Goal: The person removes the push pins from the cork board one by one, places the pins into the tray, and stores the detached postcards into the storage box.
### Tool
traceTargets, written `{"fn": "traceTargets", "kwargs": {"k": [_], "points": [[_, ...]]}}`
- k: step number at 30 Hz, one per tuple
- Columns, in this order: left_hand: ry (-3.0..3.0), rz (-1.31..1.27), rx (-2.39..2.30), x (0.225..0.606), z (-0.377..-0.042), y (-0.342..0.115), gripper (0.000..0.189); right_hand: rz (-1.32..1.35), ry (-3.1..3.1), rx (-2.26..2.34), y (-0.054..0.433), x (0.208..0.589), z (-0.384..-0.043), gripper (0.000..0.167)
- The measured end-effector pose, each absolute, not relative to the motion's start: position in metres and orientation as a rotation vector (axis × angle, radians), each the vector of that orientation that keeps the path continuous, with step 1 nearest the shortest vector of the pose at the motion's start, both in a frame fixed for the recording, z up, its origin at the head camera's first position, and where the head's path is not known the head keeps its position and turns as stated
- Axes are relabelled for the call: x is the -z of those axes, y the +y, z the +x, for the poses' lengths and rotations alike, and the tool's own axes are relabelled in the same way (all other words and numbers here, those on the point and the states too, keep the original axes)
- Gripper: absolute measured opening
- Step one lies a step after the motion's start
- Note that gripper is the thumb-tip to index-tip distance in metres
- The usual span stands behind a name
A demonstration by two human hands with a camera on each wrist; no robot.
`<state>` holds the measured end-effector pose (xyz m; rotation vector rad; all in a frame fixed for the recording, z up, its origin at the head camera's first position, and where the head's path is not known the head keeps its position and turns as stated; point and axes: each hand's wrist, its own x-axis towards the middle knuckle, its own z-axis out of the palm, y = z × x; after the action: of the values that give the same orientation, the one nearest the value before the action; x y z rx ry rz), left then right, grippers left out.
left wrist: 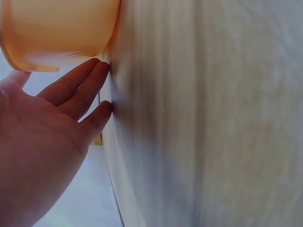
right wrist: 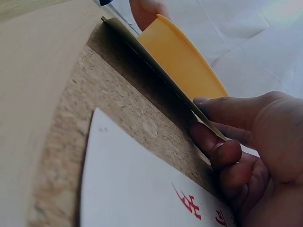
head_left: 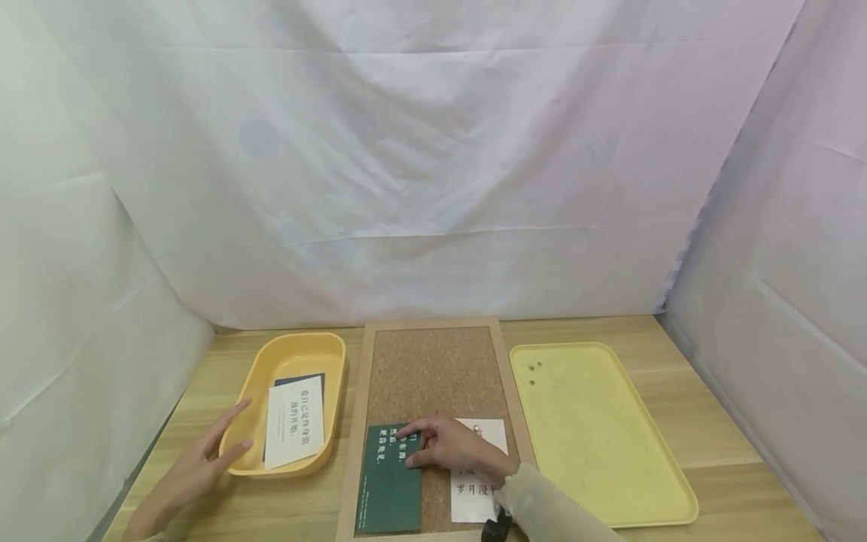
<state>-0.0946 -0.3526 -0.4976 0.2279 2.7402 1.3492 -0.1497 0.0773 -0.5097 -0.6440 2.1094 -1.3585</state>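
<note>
My right hand (head_left: pixel 455 446) pinches the edge of a dark green card (head_left: pixel 391 497) with white lettering, at the lower left of the cork board (head_left: pixel 436 369). In the right wrist view the thumb is on the card's upper face, fingers are at its underside, and this edge stands off the cork. Beside it a white card (head_left: pixel 467 508) lies on the board, partly hidden by my right hand and wrist, with a small shiny thing near its top. My left hand (head_left: pixel 193 470) is at the yellow basin's (head_left: pixel 298 339) left side, fingers extended.
Inside the basin a white lettered card (head_left: pixel 294 421) overlaps a dark blue card (head_left: pixel 321 380). To the board's right lies a pale yellow tray (head_left: pixel 596 444), with a few tiny dark pieces (head_left: pixel 531 368) near its top left corner. White curtains (head_left: pixel 420 165) enclose the wooden table.
</note>
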Motion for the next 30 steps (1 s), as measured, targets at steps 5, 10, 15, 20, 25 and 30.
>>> {"fn": "traceTargets", "kwargs": {"k": [5, 10, 15, 20, 25, 30], "points": [[2.719, 0.242, -1.366, 0.4993, -0.0958, -0.3517, 0.065, -0.628, 2.126, 1.345, 0.0776, 0.5086, -0.1489, 0.039], [2.715, 0.251, -1.362, 0.499, -0.0973, -0.3512, 0.066, -0.605, 2.134, 1.339, 0.0776, 0.508, -0.149, 0.038], [2.705, 0.26, -1.366, 0.4995, -0.0978, -0.3509, 0.067, -0.615, 2.147, 1.321, 0.0769, 0.509, -0.1493, 0.038], [2.709, 0.239, -1.361, 0.5008, -0.0971, -0.3521, 0.067, -0.628, 2.159, 1.308, 0.0752, 0.5063, -0.1481, 0.038], [2.711, 0.227, -1.363, 0.5012, -0.0967, -0.3527, 0.066, -0.648, 2.202, 1.282, 0.0734, 0.5026, -0.1465, 0.039], [2.705, 0.246, -1.385, 0.5023, -0.0969, -0.3528, 0.066, -0.659, 2.219, 1.281, 0.0723, 0.5002, -0.1451, 0.039]]}}
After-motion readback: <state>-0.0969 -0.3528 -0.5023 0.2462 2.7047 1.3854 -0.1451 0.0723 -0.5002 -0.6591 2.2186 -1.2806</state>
